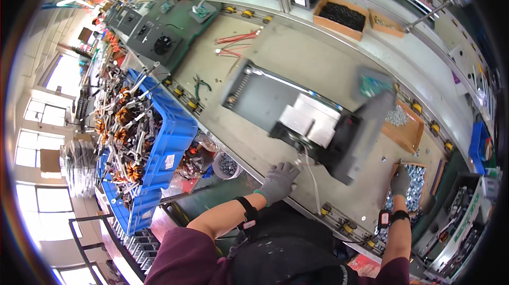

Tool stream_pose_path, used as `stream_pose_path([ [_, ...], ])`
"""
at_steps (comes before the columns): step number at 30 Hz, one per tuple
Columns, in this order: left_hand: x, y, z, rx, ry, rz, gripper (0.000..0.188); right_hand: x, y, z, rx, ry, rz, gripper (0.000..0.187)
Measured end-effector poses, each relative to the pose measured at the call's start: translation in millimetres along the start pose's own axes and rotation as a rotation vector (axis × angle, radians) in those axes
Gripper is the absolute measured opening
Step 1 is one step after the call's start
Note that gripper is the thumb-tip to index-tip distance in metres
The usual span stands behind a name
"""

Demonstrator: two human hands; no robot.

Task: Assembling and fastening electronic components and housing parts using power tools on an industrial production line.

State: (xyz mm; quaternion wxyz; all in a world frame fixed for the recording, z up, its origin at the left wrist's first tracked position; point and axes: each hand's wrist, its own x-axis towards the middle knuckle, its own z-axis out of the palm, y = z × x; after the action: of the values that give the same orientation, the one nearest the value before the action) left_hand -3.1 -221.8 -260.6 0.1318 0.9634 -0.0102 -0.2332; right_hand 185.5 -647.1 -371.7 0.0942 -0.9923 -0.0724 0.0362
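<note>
My left hand (279, 181), in a grey glove, lies on the near edge of the bench with its fingers spread and nothing in them. Just beyond it sits a dark metal device housing (270, 97), its tray open, with silver metal blocks (313, 118) and a pale cable (312, 176) at its near end. A dark side panel (360, 139) stands up at the housing's right. My right hand (400, 181), also gloved, reaches into a shallow box of small metal fasteners (415, 176). Its fingertips are too unclear to show whether they grip anything.
A blue crate (175, 131) full of wired copper coils stands left of the bench, near a white bucket (227, 165) of small parts. Green-handled pliers (201, 88) and red wires (236, 41) lie farther back. A cardboard tray (408, 131) of screws and a green circuit board (374, 84) are at right.
</note>
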Motion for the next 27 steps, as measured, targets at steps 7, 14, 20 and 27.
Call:
stream_pose_path([
  [7,9.6,-20.3,-8.2,0.117,0.021,0.081,0.059,-1.4,30.2,9.2,0.176,0.158,0.108,0.024],
  [14,25.0,-16.5,-1.7,0.211,-0.057,-0.091,0.07,30.8,15.2,-30.0,1.615,0.234,0.546,0.009],
  [20,30.8,-49.3,-13.8,0.272,-0.126,-0.186,0.076,121.2,-53.2,-53.3,1.301,-0.206,0.607,0.014],
  [27,36.1,-100.0,-23.4,0.265,-0.162,-0.202,0.064,184.0,-139.6,-48.6,1.507,-0.347,0.8,0.022],
])
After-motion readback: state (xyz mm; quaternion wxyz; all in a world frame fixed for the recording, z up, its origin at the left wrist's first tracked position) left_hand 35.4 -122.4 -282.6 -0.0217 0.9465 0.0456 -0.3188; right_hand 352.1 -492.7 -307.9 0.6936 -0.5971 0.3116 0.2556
